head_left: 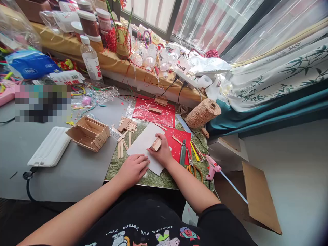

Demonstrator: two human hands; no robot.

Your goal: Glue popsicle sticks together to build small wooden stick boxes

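My right hand [163, 150] is closed around a small wooden block [156, 144], which looks built from flat craft sticks, and holds it over a white sheet of paper [143, 138]. Close by on the left, my left hand [135, 167] lies flat on the paper's lower edge, fingers stretched out, holding nothing. Loose craft sticks [120, 147] are scattered left of the paper. Right of my right hand, a grey-green utility knife [182, 152] and orange-handled scissors [195, 171] rest partly on a red sheet [172, 138].
A craft-stick box [88, 134] and a white power bank [49, 147] sit on the left. At the right edge are a pink glue gun [212, 167] and a twine spool [203, 113]. Bottles and jars [88, 24] crowd the sill. An open cardboard box [261, 194] stands beside the table.
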